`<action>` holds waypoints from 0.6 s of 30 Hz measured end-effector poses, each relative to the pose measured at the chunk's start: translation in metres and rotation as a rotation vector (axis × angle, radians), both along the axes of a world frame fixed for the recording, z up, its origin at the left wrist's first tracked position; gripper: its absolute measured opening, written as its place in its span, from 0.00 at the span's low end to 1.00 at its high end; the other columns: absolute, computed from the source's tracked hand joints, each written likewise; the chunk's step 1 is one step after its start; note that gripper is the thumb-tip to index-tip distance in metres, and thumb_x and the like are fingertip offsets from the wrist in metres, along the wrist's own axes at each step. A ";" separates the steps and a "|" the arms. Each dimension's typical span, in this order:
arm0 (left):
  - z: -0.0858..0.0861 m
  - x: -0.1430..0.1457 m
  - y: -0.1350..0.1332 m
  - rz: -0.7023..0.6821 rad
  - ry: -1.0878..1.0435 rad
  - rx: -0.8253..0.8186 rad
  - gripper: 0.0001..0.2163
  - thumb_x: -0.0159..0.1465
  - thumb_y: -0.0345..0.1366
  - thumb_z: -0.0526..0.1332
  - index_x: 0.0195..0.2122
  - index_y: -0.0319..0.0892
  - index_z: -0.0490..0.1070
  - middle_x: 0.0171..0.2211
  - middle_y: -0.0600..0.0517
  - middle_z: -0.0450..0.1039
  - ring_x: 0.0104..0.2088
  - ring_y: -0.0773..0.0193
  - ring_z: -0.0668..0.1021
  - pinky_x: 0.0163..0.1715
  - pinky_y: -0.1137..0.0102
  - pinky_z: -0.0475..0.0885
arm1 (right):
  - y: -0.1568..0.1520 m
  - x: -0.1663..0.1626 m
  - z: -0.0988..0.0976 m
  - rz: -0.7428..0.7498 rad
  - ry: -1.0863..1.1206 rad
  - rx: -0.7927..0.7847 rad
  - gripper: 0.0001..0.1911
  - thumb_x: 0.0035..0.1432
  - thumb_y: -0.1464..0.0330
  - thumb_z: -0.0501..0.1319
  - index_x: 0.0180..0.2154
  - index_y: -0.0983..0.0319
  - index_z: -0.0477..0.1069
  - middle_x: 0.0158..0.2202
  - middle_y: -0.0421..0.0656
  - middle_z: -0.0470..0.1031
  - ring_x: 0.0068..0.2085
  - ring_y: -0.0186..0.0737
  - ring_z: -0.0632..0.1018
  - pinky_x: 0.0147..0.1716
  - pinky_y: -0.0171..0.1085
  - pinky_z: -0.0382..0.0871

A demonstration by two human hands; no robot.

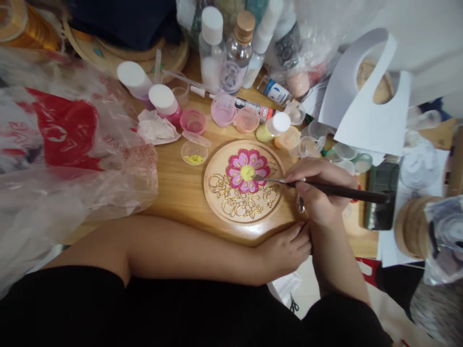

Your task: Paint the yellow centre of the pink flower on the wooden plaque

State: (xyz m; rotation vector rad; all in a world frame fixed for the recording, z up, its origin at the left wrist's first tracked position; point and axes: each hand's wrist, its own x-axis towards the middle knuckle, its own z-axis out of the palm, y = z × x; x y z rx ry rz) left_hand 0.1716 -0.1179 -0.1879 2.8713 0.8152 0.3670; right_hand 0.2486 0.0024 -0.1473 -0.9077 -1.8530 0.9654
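My right hand (321,188) is closed round the dark handle of a palette knife (338,191), held like a pen. The metal blade's tip rests at the yellow centre of a pink and magenta flower (248,171). This flower is on a round wooden plaque (237,214), which also carries raised gold outlines of smaller flowers and leaves. At the table's front edge, my left hand (285,250) lies below the plaque. Its fingers are curled and close together against my right forearm, with the fingertips hidden; whether they hold anything cannot be seen.
Small cups of pink (193,121), lilac (223,110) and peach (247,119) paint stand behind the plaque. A clear cup (194,154) holds yellow paint. White-capped bottles (164,103) are nearby. Plastic bags (72,130) cover the left; a dark green box (381,195) lies right.
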 end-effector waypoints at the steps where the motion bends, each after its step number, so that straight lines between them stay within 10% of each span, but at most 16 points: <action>1: -0.001 0.000 0.000 0.012 -0.012 0.005 0.20 0.71 0.29 0.44 0.57 0.41 0.71 0.56 0.50 0.72 0.60 0.59 0.71 0.63 0.62 0.62 | 0.000 0.000 0.001 0.014 -0.011 -0.005 0.12 0.52 0.77 0.58 0.33 0.56 0.78 0.28 0.39 0.78 0.30 0.38 0.77 0.31 0.38 0.72; 18: 0.001 0.000 0.001 0.003 0.007 0.025 0.20 0.71 0.30 0.44 0.58 0.40 0.70 0.58 0.49 0.71 0.61 0.60 0.71 0.64 0.62 0.62 | 0.000 0.001 -0.003 -0.057 0.039 -0.066 0.11 0.50 0.77 0.58 0.29 0.58 0.77 0.27 0.37 0.77 0.28 0.36 0.76 0.29 0.38 0.70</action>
